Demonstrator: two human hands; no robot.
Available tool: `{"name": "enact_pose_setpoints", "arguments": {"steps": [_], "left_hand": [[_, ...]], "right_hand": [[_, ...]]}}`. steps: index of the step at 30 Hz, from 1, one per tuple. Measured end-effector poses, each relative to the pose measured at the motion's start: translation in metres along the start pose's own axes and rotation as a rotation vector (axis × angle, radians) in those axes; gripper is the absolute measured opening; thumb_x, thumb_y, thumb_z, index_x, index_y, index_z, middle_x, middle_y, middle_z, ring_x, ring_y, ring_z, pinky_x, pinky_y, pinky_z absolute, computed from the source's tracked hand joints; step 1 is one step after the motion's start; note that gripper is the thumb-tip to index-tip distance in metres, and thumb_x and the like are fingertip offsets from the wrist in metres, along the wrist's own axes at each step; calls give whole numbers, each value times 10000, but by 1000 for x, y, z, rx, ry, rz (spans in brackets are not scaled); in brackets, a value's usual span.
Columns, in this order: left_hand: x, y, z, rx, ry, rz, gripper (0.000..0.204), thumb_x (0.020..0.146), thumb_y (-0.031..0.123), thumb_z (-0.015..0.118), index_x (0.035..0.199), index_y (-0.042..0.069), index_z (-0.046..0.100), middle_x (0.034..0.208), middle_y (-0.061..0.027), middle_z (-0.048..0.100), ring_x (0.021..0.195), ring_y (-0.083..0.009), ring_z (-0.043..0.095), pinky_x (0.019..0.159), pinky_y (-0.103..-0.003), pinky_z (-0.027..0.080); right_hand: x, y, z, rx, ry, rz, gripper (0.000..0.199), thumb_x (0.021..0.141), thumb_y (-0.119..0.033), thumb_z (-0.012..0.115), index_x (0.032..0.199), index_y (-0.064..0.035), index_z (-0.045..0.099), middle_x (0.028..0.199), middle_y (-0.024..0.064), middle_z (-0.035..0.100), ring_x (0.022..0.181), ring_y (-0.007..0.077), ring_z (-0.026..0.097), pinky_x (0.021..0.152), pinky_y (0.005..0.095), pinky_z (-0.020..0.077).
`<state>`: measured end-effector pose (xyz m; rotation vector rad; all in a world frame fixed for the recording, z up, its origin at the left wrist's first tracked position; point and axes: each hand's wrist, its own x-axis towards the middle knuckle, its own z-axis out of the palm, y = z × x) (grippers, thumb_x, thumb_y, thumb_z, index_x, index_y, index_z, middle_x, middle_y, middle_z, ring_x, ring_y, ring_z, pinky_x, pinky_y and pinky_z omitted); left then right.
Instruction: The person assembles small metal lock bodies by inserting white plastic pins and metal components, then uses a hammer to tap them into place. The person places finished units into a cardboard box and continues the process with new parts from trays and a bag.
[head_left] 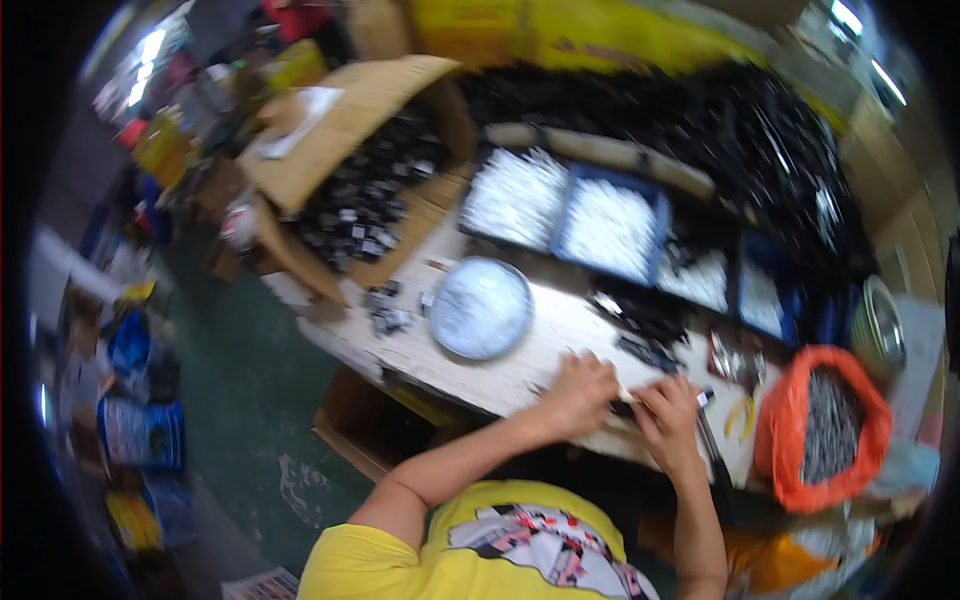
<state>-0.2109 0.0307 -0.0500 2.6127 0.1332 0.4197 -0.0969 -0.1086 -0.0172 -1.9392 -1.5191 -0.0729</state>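
My left hand [580, 393] is closed at the front edge of the white worktable [400, 350], its fingertips pinched. Just to its right, my right hand [667, 410] is also closed, thumb and finger meeting around a small whitish piece [627, 396]. That piece spans the gap between both sets of fingertips; blur hides its exact kind. A dark part shows beside it below the fingers. Beyond my hands lie black parts [650, 352] in a loose row. A round pan [480, 308] of whitish small pieces stands to the left of them.
Blue bins [663, 235] of white pieces line the table's back, before a heap of black strips [740, 140]. An open carton [270, 225] of black parts stands at left. At right are a red bag [775, 440] of grey pieces and a yellow-handled tool [741, 418].
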Motion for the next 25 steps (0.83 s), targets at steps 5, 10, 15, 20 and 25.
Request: {"name": "enact_pose_setpoints", "arguments": {"steps": [5,10,15,20,25], "left_hand": [[-24,1,-30,-208,383,-4,213,683,137,655,879,80,597,931,-61,516,914,-234,474,782,-377,319],[-84,-39,-65,-80,873,-238,198,674,13,662,862,60,621,853,-73,553,801,-244,518,737,-349,382],[-146,-80,-100,128,1222,-466,198,673,-24,633,860,43,629,847,-91,563,800,-264,527,733,-348,419],[-197,-140,-116,228,1394,-658,249,698,-28,600,942,15,578,903,-119,527,857,-287,505,769,-360,411],[-201,-183,-118,140,1446,-703,245,749,19,569,993,6,548,950,-130,512,908,-296,498,811,-381,403]], "right_hand": [[38,-21,-4,8,2,-54,162,664,-47,658,815,-85,615,766,41,539,768,221,483,705,347,310],[103,-60,21,-2,-113,-231,312,677,-127,693,963,-81,576,815,32,565,806,227,493,740,360,315],[203,-125,60,35,-9,-353,580,673,-230,737,1148,-21,479,878,74,580,852,261,479,777,391,323],[317,-214,112,-7,106,-297,909,626,-387,758,1276,63,312,1068,187,542,986,329,454,890,429,290],[380,-263,159,-134,-73,-84,1018,648,-447,728,1345,60,185,1204,217,476,1071,347,425,945,461,261]]}}
